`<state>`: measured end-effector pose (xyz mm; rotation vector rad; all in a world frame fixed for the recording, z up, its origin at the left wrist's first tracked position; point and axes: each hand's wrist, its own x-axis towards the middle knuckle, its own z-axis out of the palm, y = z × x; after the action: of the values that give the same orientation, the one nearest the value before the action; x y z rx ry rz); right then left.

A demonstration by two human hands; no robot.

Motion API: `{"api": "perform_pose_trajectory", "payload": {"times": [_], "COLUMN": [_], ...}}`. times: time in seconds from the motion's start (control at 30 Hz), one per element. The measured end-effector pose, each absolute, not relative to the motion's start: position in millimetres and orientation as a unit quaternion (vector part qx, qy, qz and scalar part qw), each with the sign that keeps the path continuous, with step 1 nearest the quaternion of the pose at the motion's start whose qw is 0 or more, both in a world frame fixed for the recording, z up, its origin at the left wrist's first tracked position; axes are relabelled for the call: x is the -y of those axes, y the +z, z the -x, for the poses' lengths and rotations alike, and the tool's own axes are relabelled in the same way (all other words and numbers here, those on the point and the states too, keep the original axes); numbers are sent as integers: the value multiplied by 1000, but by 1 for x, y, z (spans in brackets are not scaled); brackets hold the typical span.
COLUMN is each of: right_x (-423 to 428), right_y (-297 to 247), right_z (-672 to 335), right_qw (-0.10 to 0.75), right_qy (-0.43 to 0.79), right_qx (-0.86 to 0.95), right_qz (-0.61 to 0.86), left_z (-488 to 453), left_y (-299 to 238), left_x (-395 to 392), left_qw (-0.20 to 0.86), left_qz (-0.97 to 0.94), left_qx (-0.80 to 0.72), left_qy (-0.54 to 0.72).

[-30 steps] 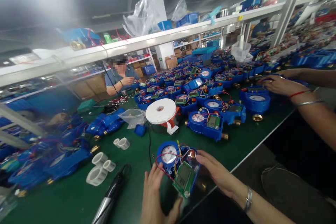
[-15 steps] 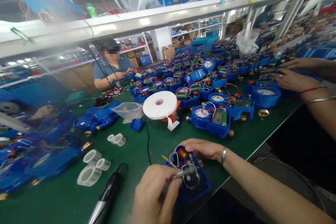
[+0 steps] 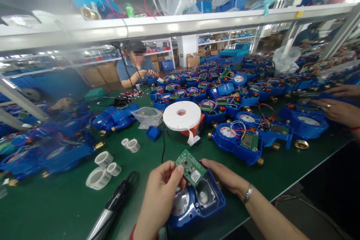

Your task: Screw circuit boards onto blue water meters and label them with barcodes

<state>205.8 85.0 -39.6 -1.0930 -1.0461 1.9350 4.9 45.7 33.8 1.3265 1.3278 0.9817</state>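
Observation:
My left hand pinches a green circuit board between thumb and fingers, its chip side and a white label facing up. Red wire shows by those fingers. Below the board, a blue water meter sits at the table's near edge, its square recess uncovered and a round dial to the left of it. My right hand wraps round the meter's far right side; some of its fingertips are hidden behind the housing. The board covers part of the meter's inside.
A white tape roll lies on an orange device beyond my hands. Label rolls and a black-and-silver electric screwdriver are on the left. Many blue meters fill the bench. A co-worker's hands are at right; another person sits opposite.
My left hand has brought the board from a nearly edge-on, blurred pose to face up above the meter. The meter's dial has come into view. The camera has swung left.

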Motion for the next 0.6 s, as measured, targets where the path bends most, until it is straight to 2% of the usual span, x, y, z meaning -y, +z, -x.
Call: {"api": "perform_pose_trajectory", "payload": {"times": [0.6], "right_x": [-78], "right_y": [-37], "right_z": [-203], "right_qw": [361], "right_qy": [725], "right_qx": [391], "right_qz": [438], "left_z": [-13], "left_y": [42], "left_x": [-44], "left_qw": [466], "left_qz": [-563], "left_qx": [-539], "left_qy": [419]}}
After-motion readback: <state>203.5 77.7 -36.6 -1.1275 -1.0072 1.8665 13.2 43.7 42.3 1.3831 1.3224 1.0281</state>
